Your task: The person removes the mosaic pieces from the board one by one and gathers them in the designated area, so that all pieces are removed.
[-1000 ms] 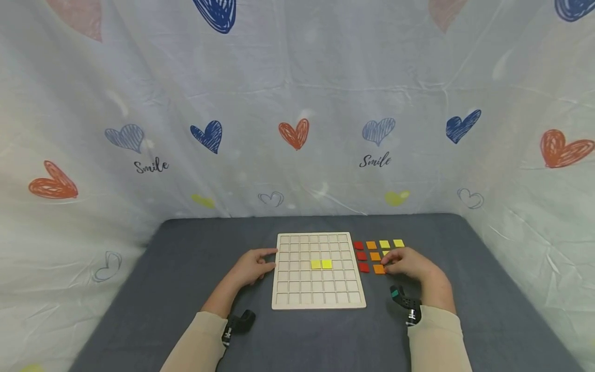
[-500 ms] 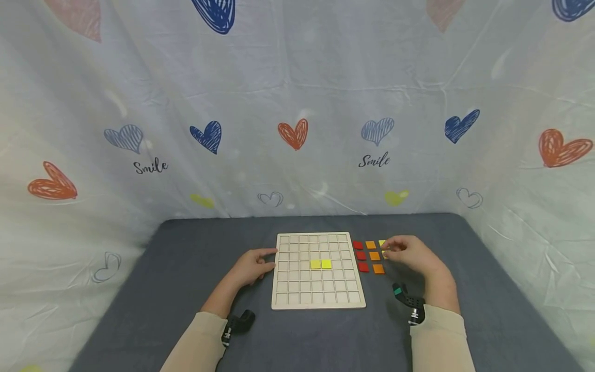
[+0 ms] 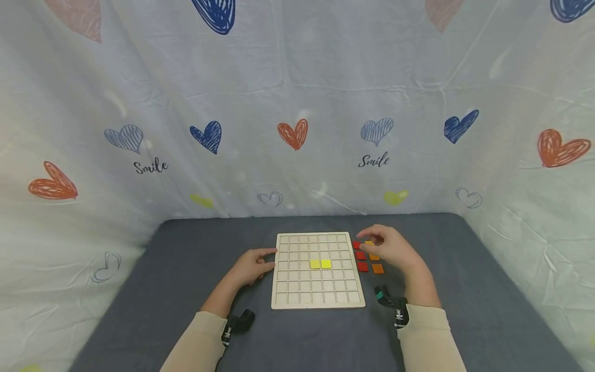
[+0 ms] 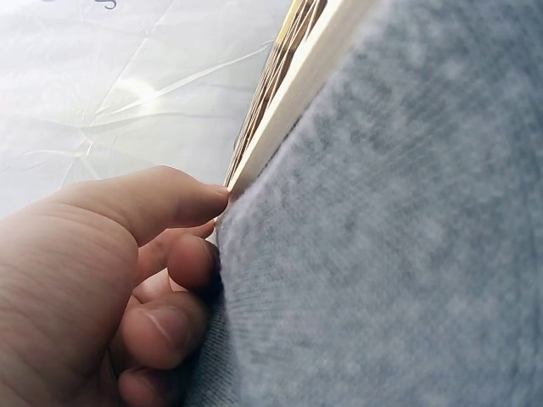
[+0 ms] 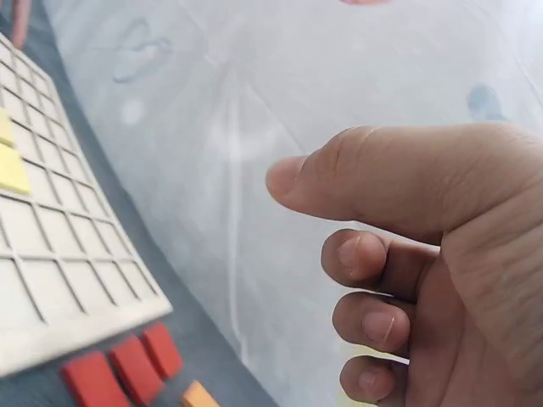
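A pale wooden grid board (image 3: 318, 305) lies mid-table, two yellow square tiles (image 3: 321, 264) side by side in its cells. My left hand (image 3: 253, 267) rests at its left side, index finger and thumb touching the edge; the left wrist view has the thumb (image 4: 182, 199) right at the board's rim (image 4: 284, 110). Over the loose tiles to the right of the board hovers my right hand (image 3: 390, 249), thumb and index finger apart. Red tiles (image 3: 361, 256) and orange tiles (image 3: 378, 268) show beside it. Nothing appears in the right hand's fingers (image 5: 365, 254) in the right wrist view.
A dark grey cloth (image 3: 209, 237) covers the table. White curtain (image 3: 251, 88) printed with hearts closes off the back and both sides. Black camera mounts sit on the left wrist (image 3: 241, 321) and the right wrist (image 3: 392, 302).
My right hand has moved from the lower orange tile back toward the yellow tiles, then left over the top red and orange ones. The yellow tiles at the right are now hidden. The left hand stays still.
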Demonstrator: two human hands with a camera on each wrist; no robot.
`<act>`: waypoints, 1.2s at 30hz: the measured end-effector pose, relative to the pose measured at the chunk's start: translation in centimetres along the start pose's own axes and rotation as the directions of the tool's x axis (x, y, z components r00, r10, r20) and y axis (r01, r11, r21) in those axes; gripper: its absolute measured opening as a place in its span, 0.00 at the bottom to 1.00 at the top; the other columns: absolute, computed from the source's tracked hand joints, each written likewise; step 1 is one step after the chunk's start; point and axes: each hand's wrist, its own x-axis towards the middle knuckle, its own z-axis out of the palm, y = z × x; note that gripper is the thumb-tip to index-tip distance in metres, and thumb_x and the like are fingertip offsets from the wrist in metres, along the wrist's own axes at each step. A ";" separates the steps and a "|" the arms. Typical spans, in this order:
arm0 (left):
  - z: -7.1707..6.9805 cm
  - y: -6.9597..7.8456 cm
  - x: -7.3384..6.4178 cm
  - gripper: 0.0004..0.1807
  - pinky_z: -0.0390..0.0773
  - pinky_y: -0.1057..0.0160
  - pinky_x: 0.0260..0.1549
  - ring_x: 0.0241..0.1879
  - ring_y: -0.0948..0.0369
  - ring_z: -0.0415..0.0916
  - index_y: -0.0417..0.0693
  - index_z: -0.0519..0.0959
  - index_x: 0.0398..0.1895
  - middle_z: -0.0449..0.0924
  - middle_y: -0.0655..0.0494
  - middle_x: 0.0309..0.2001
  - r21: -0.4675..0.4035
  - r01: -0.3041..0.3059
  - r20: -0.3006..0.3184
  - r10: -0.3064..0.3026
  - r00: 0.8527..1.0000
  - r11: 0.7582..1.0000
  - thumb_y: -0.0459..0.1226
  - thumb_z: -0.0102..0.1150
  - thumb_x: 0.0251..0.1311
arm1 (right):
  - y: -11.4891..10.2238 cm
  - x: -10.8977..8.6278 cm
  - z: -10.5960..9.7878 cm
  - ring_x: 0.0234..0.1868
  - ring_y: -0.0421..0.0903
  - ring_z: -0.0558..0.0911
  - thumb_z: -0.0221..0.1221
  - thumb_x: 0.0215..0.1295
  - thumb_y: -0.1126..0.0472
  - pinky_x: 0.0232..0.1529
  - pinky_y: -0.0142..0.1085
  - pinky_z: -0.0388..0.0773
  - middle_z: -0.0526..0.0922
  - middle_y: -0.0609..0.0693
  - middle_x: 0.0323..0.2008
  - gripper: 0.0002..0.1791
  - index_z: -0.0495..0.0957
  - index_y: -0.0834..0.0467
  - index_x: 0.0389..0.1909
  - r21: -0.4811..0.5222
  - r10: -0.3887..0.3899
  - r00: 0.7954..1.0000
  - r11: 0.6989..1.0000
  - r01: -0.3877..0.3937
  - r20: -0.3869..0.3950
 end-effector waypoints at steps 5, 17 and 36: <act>0.0 0.1 0.0 0.26 0.59 0.63 0.10 0.08 0.63 0.51 0.53 0.77 0.70 0.70 0.53 0.13 0.003 0.004 -0.002 -0.004 1.000 1.000 0.39 0.67 0.68 | -0.9 0.6 1.9 0.33 0.48 0.69 0.70 0.64 0.64 0.35 0.41 0.69 0.73 0.58 0.35 0.14 0.86 0.60 0.49 0.010 -0.035 0.999 0.999 0.034 0.035; 0.1 0.0 0.1 0.26 0.59 0.63 0.09 0.08 0.63 0.51 0.53 0.78 0.69 0.71 0.53 0.13 0.003 0.007 -0.010 -0.007 1.000 1.000 0.38 0.67 0.68 | -1.9 1.7 6.6 0.31 0.46 0.67 0.68 0.64 0.64 0.33 0.40 0.65 0.70 0.48 0.31 0.15 0.86 0.59 0.52 0.009 -0.097 0.975 0.995 0.097 0.201; 0.1 0.1 0.1 0.26 0.60 0.63 0.10 0.08 0.63 0.53 0.54 0.78 0.69 0.71 0.53 0.14 0.006 0.016 -0.009 -0.016 1.000 1.000 0.38 0.67 0.68 | -2.5 2.4 10.8 0.27 0.41 0.67 0.71 0.64 0.59 0.32 0.37 0.65 0.70 0.43 0.26 0.13 0.89 0.54 0.49 -0.357 -0.098 0.975 0.919 0.165 0.199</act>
